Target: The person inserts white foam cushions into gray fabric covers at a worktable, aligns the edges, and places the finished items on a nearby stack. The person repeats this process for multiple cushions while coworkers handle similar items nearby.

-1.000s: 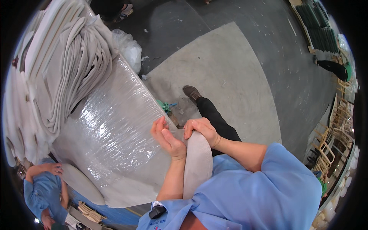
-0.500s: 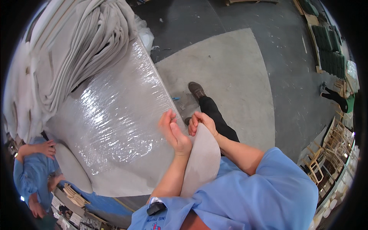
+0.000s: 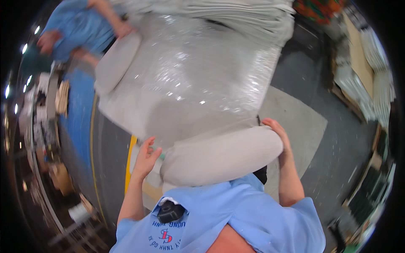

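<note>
A light grey fabric-covered cushion (image 3: 219,156) with rounded ends lies crosswise in front of my body, at the near edge of a table. My right hand (image 3: 278,131) is curled round the cushion's right end, fingers over its far edge. Just off the left end, my left hand (image 3: 145,162) is held with its fingers apart and nothing in it. The cushion's underside is hidden. Beyond it spreads the tabletop (image 3: 202,80), grey and partly covered with shiny clear plastic film.
A heap of folded grey fabric (image 3: 240,17) lies at the table's far side. At the upper left a co-worker (image 3: 84,29) in blue has a hand on a second grey cushion (image 3: 118,63). Stacked panels (image 3: 358,71) stand at the right; a blue strip (image 3: 78,114) marks the floor left.
The view has turned, so the table now lies ahead. The cushion has swung from nearly end-on to crosswise. My hands have moved apart, the left to its left end, the right to its right.
</note>
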Demonstrator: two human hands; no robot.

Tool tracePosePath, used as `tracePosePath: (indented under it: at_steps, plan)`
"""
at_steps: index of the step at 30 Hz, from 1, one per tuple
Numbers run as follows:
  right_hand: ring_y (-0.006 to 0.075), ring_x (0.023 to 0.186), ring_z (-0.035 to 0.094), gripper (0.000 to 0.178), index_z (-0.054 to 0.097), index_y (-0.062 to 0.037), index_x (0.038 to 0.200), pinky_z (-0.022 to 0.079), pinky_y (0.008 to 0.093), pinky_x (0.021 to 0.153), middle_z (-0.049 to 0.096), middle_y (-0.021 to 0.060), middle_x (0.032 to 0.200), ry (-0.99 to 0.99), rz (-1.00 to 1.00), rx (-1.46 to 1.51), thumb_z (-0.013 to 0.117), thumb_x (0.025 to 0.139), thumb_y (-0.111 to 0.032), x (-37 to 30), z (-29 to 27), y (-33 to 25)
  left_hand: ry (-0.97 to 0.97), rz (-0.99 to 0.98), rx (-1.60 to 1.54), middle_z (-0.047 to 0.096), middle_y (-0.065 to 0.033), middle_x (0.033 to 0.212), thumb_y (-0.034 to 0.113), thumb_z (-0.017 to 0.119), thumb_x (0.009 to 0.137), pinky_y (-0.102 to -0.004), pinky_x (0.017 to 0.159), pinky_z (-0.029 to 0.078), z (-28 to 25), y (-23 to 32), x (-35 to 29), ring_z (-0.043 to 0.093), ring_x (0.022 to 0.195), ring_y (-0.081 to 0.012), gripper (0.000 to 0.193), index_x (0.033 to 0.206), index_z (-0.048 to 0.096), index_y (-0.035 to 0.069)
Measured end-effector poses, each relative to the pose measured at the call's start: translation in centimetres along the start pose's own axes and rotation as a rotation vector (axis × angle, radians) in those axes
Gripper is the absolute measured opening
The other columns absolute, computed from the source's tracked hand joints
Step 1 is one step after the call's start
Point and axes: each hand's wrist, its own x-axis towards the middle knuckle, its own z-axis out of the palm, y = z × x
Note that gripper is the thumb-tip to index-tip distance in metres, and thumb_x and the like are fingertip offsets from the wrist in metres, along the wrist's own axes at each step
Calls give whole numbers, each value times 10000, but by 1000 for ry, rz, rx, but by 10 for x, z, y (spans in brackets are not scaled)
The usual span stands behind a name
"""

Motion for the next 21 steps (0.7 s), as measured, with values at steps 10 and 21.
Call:
tracePosePath:
  at_steps: [10,21]
  plan:
    - [310,1402,548,900,283,-119,1687,495,445,1127,497,151,1589,-245,243,-265,730,935,-332,-56,-1,-31,-64,-159,-1355,589,-81,1514,433,579,1088,-533,1116,493,71,-53,-85,571,1393,-267,604,1578,446,107]
    - [242,1351,563,827,387,-211,1586,542,472,1033,542,62,1505,-433,23,217,845,900,-152,-110,90,58,-22,398,-1120,666,-101,1386,264,753,983,-452,1076,530,86,84,-31,666,1217,-249,607,1486,522,15]
